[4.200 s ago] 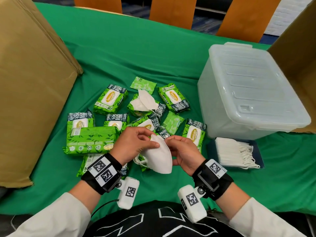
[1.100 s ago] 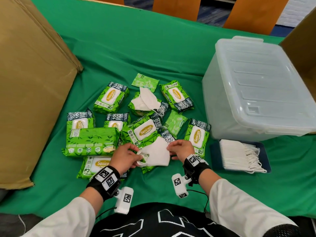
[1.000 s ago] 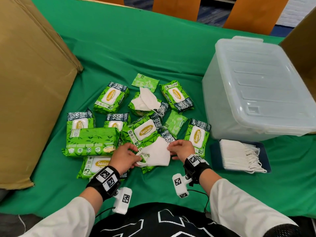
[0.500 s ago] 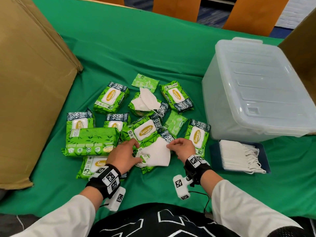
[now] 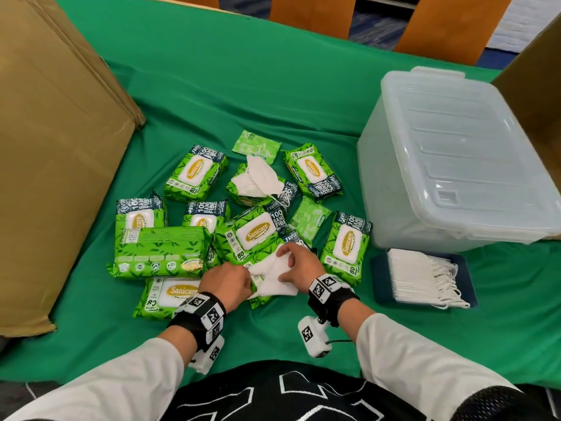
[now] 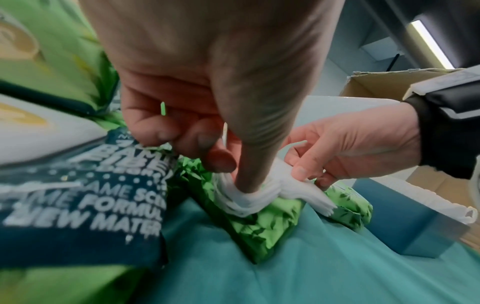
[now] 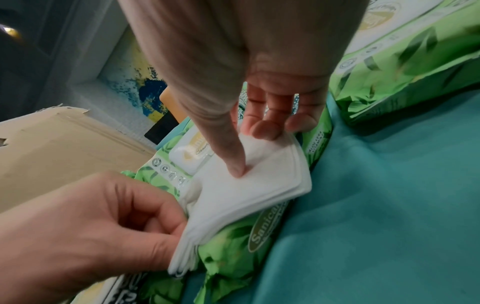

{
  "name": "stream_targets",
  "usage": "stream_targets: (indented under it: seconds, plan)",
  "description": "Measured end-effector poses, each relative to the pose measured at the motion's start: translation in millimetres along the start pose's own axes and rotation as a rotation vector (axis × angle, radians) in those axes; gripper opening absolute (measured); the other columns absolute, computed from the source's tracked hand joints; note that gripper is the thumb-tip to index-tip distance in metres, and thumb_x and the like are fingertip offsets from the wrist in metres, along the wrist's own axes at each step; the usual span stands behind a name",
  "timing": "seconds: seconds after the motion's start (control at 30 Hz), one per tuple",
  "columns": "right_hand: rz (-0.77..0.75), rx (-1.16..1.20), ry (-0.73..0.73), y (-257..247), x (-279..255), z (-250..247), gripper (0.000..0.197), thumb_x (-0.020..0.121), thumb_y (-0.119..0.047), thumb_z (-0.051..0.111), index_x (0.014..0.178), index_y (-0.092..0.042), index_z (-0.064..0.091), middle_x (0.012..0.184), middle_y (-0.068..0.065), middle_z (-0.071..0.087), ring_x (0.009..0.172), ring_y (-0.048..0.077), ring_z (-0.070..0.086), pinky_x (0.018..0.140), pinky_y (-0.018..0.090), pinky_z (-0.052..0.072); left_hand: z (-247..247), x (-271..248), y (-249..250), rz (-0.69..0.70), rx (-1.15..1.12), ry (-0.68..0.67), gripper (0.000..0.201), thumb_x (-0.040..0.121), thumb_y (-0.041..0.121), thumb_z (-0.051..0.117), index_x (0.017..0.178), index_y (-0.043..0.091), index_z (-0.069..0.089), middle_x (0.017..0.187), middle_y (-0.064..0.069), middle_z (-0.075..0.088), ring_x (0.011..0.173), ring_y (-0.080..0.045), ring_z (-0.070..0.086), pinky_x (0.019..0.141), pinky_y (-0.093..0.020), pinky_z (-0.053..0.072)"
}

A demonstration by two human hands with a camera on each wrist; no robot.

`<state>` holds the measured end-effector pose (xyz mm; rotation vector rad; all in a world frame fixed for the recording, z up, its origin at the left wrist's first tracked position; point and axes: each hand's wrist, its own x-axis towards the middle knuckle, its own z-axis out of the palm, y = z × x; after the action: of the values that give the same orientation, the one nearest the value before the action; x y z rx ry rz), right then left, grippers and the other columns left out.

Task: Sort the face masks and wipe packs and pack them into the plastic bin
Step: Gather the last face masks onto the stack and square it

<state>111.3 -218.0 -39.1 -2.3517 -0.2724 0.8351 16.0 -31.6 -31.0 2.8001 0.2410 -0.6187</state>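
A white face mask (image 5: 273, 281) lies on a green wipe pack (image 5: 261, 299) near the table's front edge. My left hand (image 5: 247, 282) pinches its left end; in the left wrist view the thumb presses into the bunched mask (image 6: 249, 197). My right hand (image 5: 285, 265) holds the right end, thumb pressed on top of the mask (image 7: 246, 189) and fingers curled at its far edge. Several more wipe packs (image 5: 258, 233) lie scattered behind. A second loose mask (image 5: 258, 180) rests on a pack. The plastic bin (image 5: 455, 159) stands at the right with its lid on.
A stack of white masks on a dark blue tray (image 5: 379, 278) sits in front of the bin. A large cardboard box (image 5: 54, 153) stands at the left, another cardboard box (image 5: 534, 86) behind the bin. Green cloth (image 5: 273, 71) covers the table.
The mask was held up in both hands, then came down onto the wipe pack. Over the last second the hands have drawn closer, and the right hand has slid further over the mask.
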Motion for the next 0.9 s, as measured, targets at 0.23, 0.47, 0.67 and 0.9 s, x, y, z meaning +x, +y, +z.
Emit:
stream_targets:
  seconds: [0.23, 0.47, 0.67, 0.9]
  plan:
    - [-0.029, 0.188, -0.041, 1.1, 5.1, -19.2, 0.023, 0.077, -0.02, 0.085, 0.098, -0.024, 0.075, 0.07, -0.005, 0.057, 0.061, 0.009, 0.052, 0.057, 0.024, 0.037, -17.8, 7.3, -15.1, -0.018, -0.577, -0.006, 0.014, 0.078, 0.033, 0.084, 0.072, 0.026, 0.073, 0.063, 0.008, 0.067, 0.056, -0.002, 0.056, 0.058, -0.023, 0.044]
    - [0.021, 0.466, 0.091, -33.9, 31.5, -77.8, 0.012, 0.092, -0.022, 0.073, 0.099, -0.013, 0.072, 0.082, 0.004, 0.07, 0.059, 0.012, 0.056, 0.052, 0.029, 0.048, -87.2, 51.2, -10.8, -0.004, -0.823, 0.218, 0.004, 0.089, 0.025, 0.077, 0.089, 0.024, 0.073, 0.082, 0.005, 0.073, 0.076, -0.01, 0.067, 0.069, -0.024, 0.052]
    - [-0.088, 0.105, 0.166, -78.7, 95.0, -100.5, 0.032, 0.09, -0.044, 0.072, 0.117, -0.026, 0.067, 0.104, -0.004, 0.068, 0.089, 0.016, 0.066, 0.077, 0.027, 0.05, -122.7, 126.6, -7.8, -0.128, -0.87, 0.168, 0.024, 0.093, 0.019, 0.07, 0.114, 0.029, 0.066, 0.096, 0.0, 0.075, 0.081, -0.017, 0.075, 0.076, -0.038, 0.061]
    - [0.107, 0.2, 0.119, -83.6, 149.7, -75.9, 0.03, 0.097, -0.035, 0.062, 0.118, -0.014, 0.067, 0.118, 0.008, 0.069, 0.101, 0.025, 0.064, 0.091, 0.033, 0.051, -113.2, 156.3, 6.2, -0.254, -1.264, -0.039, 0.034, 0.099, 0.009, 0.058, 0.129, 0.023, 0.063, 0.097, -0.003, 0.066, 0.074, -0.017, 0.06, 0.063, -0.026, 0.045]
